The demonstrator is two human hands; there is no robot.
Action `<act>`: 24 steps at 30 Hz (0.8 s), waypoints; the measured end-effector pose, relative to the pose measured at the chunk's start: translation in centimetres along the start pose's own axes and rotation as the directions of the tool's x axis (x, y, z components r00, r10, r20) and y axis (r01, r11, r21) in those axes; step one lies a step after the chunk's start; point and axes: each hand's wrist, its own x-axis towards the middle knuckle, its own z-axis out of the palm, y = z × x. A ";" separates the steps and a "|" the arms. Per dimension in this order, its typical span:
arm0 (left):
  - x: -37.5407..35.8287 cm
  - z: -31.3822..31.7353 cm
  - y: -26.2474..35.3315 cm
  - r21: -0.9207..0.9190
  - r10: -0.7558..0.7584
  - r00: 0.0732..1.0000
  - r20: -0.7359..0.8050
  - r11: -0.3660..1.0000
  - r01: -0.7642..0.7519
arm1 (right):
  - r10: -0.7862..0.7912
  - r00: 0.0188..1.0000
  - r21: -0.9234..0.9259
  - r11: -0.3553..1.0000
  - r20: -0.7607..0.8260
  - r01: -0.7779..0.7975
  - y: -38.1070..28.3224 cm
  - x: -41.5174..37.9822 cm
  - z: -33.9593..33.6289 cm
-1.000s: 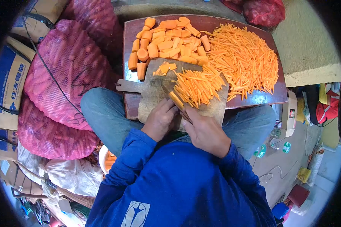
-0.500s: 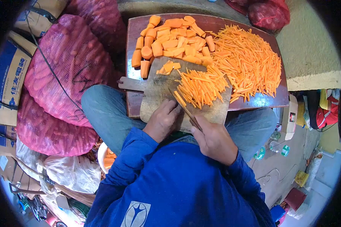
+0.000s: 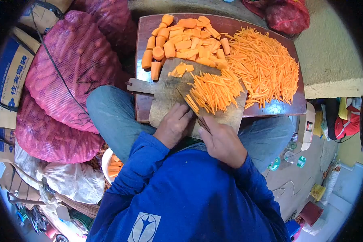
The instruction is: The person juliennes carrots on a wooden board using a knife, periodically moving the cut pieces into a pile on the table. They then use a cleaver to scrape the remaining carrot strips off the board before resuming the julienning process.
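A knife is held by its handle in my right hand, its blade pointing up and left over the wooden cutting board. My left hand is closed on the board, left of the blade, fingertips beside it; what they press is too small to tell. Thin carrot strips lie just right of the blade. A few flat carrot slices rest near the board's top. Thick carrot chunks are heaped behind the board, and a large pile of carrot strips covers the right of the dark red table.
Pink mesh sacks of carrots stand at the left beside cardboard boxes. A white bucket holding carrot pieces is near my left arm. Red mesh bags sit at the top right. Plastic bottles lie on the floor at the right.
My right hand and the knife handle have shifted slightly up and left, with the blade still beside the strips. The whole view has shifted slightly.
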 end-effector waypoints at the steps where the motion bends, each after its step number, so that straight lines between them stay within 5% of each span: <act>1: 0.0 0.1 0.1 0.002 0.006 1.000 0.002 1.000 -0.006 | 0.020 1.000 -0.007 1.000 0.010 -0.020 0.0 0.5 0.0; 24: 0.2 0.2 0.6 -0.034 -0.040 0.994 -0.098 0.999 0.037 | 0.030 1.000 0.089 0.996 0.009 -0.030 -1.1 -0.7 -0.5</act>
